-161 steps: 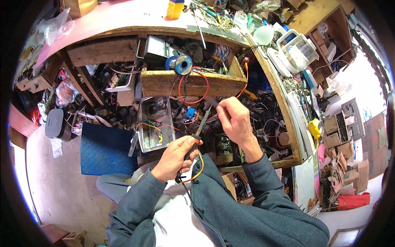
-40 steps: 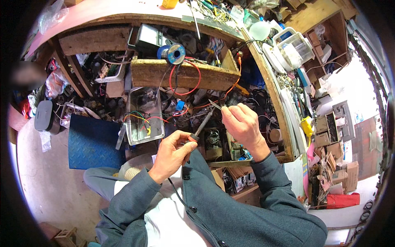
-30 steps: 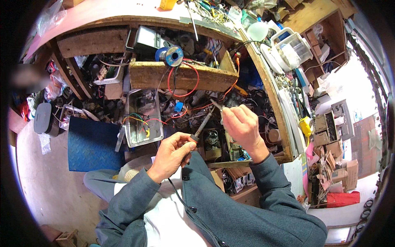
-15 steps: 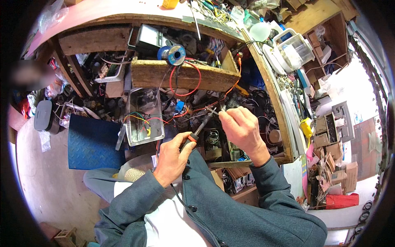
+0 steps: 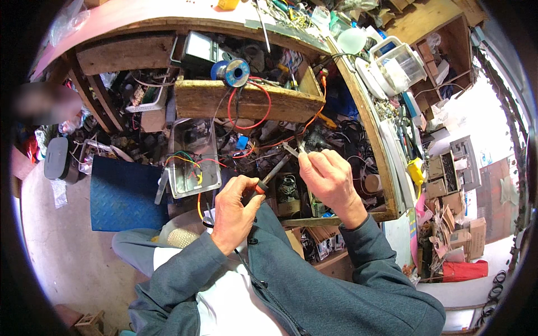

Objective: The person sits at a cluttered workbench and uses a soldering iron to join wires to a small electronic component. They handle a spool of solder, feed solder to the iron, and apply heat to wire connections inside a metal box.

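My left hand [image 5: 235,210] is wrapped round the black and orange handle of a soldering iron [image 5: 274,170], its metal shaft slanting up and to the right. A dark cord [image 5: 244,263] hangs below that hand over the jacket. My right hand [image 5: 330,179] pinches a small, thin metal piece [image 5: 302,147] that looks like tweezers; the fingers hide most of it. Close to the iron's tip is a short pale strip [image 5: 290,149]; whether they touch, I cannot tell. A red wire [image 5: 274,143] runs just behind it. Left of my hands, a clear plastic box [image 5: 196,190] has coloured wires [image 5: 190,161] across it.
A spool of solder [image 5: 236,73] and a loop of red wire [image 5: 270,106] are at the wooden drawer front [image 5: 246,102]. Wooden framing [image 5: 386,173] edges the cluttered space on the right. A blue textured panel [image 5: 129,193] stands at the left.
The pale strip near the iron's tip now lies at a different angle, no longer forming a cross. Both hands hold their grips, with only slight movement. The whole view has shifted a little.
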### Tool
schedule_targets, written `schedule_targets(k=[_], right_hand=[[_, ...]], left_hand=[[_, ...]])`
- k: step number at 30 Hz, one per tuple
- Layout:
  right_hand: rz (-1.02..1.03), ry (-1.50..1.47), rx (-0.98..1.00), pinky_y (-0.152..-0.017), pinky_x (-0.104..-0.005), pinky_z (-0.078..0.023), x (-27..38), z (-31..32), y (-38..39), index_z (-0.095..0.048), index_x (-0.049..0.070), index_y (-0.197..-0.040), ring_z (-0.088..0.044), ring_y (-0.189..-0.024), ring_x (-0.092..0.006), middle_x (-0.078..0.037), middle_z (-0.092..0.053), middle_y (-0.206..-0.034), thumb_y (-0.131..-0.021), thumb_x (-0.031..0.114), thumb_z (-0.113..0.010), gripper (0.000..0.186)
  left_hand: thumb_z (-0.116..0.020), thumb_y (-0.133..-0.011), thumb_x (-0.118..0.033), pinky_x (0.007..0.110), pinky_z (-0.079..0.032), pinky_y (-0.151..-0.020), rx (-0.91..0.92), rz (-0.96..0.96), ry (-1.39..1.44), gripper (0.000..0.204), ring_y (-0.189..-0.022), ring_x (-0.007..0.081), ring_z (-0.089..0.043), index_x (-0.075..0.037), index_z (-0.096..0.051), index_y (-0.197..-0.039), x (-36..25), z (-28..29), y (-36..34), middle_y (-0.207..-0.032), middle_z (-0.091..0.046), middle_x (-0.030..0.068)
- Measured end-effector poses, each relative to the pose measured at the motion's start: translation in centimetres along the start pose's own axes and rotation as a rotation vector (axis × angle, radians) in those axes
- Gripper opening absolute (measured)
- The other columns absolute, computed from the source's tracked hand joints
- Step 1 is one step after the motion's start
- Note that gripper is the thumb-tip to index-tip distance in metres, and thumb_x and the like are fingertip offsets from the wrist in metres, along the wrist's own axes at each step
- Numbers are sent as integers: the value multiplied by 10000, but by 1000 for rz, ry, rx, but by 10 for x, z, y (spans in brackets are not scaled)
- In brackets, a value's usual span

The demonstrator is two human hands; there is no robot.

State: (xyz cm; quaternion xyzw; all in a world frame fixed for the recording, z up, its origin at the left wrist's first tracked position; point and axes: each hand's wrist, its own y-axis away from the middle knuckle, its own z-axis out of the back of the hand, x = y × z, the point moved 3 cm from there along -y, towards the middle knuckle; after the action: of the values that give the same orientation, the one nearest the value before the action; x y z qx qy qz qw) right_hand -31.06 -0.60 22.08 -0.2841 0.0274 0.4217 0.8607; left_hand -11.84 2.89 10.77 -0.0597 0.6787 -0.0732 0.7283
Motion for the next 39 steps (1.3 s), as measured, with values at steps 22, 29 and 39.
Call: schedule_targets(k=[22,29,39], right_hand=[[-370,-94,-115,-597,-376,-482,-19,-13,9,-642,53,-815,-589,-653,-273,-79,-555,-737,-777,8,-742,116],[-536,-235,-88,-591,-369,-502,-22,-17,13,-657,22,-857,-610,-646,-287,-110,-587,-747,-801,-6,-744,107],[-434,-260,-48,-606,-381,-510,-15,-10,3,-647,36,-839,-620,-676,-289,-103,-585,-756,-798,7,-731,98]], left_hand=[[-666,-985,-75,214,-504,-614,262,341,475,224,-732,47,-599,3,-642,-1195,20,-2,4,-952,-702,12],[-656,-994,-88,213,-497,-598,275,334,471,226,-702,54,-595,10,-642,-1197,19,0,6,-924,-692,10],[-624,-993,-38,237,-517,-612,322,355,592,260,-731,90,-617,27,-622,-1245,18,2,2,-990,-711,74]])
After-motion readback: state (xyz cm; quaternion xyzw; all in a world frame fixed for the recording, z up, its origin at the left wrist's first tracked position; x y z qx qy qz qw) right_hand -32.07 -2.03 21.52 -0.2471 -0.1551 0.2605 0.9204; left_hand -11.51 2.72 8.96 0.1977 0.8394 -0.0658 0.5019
